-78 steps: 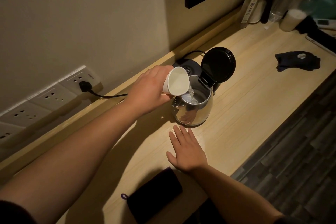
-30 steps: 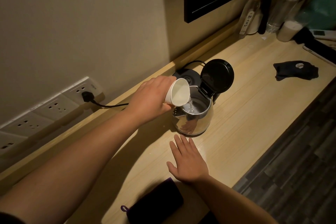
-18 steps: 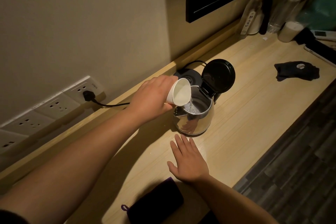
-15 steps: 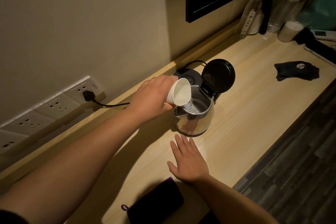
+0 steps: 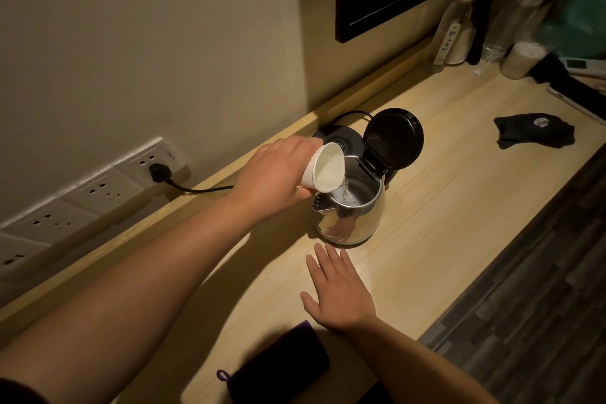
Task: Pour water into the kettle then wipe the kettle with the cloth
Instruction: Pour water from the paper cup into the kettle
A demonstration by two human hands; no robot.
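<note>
Steel kettle (image 5: 349, 218) taking water!
Left hand (image 5: 273, 179) grips the tipped paper cup (image 5: 324, 169); right hand (image 5: 339, 293) lies flat, fingers straight, at kettle's six o'clock on tabletop (image 5: 459, 207).

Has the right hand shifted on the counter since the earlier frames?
No. The right hand lies flat on the counter, just short of the kettle, as before.

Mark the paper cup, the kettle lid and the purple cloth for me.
paper cup (image 5: 328, 170), head view, inside wall near the rim.
kettle lid (image 5: 395, 138), head view, middle of the open lid's underside.
purple cloth (image 5: 278, 367), head view, middle of its top.
</note>
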